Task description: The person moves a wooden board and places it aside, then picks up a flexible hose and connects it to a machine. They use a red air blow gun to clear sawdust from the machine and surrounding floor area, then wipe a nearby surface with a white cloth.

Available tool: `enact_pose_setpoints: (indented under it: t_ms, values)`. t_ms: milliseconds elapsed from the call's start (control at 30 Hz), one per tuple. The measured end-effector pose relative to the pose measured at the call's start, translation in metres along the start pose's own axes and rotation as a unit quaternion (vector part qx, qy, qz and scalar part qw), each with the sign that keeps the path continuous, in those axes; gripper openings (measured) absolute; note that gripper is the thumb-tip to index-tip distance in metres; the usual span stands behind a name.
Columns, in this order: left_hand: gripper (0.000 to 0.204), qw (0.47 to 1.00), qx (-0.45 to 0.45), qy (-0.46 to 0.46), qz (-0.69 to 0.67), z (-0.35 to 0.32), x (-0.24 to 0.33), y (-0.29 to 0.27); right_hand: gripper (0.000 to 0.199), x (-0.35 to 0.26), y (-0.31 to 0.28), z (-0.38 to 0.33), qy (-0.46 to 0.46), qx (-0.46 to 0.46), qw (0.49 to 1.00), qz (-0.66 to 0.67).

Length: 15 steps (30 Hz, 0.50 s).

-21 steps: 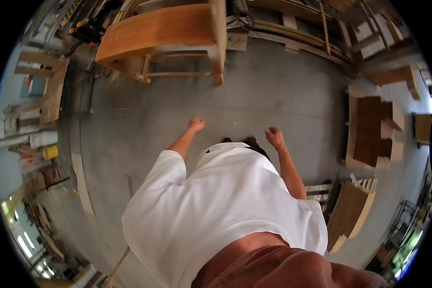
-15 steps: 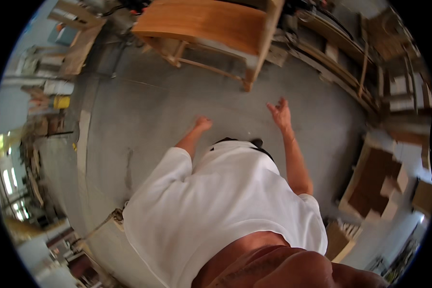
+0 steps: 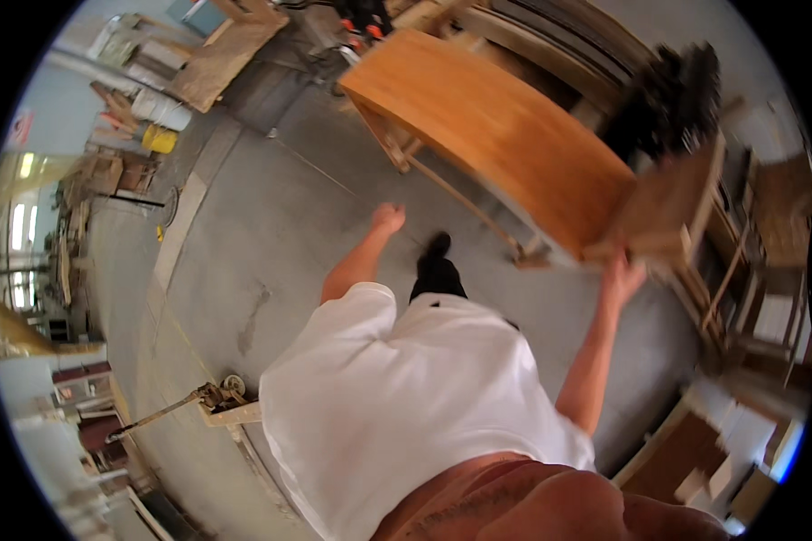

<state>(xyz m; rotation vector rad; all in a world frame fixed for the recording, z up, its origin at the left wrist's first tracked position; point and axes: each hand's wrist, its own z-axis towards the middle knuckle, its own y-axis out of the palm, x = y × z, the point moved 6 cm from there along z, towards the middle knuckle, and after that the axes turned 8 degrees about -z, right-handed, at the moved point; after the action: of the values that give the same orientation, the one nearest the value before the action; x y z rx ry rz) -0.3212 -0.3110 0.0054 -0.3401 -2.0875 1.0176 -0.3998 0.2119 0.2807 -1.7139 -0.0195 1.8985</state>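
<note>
An orange-brown wooden table (image 3: 505,126) with a smooth top, legs and a low rail stands ahead and to the right. At its right end a wooden panel (image 3: 672,203) rises above the top. My right hand (image 3: 622,278) reaches out to the panel's near lower corner, its fingers closed around the edge; the fingertips are partly hidden and blurred. My left hand (image 3: 388,218) hangs in the air in front of me, fingers curled, with nothing visible in it. It is apart from the table.
Dark bundled material (image 3: 668,99) lies behind the table. Wooden frames and boards line the right side, with an open cardboard box (image 3: 668,455) lower right. A wheeled metal piece with a long handle (image 3: 212,395) is at lower left. A yellow bucket (image 3: 159,139) stands at far left.
I have turned rightward and come closer to the table. My right hand has gone from open in the air to the panel's corner. One dark-shod foot now shows stepping forward.
</note>
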Motion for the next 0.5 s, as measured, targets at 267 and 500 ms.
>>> enact_pose_setpoints:
  t_ms: [267,500]
  values:
    - [0.049,0.974,0.213,-0.072,0.023,0.249,0.125,-0.220,0.051,0.001,0.015,-0.004,0.109,0.201,0.973,-0.034]
    - [0.059,0.970,0.239,0.014,-0.030,0.328,0.133,-0.255,0.045,-0.010,0.027,-0.008,0.157,0.253,0.953,-0.048]
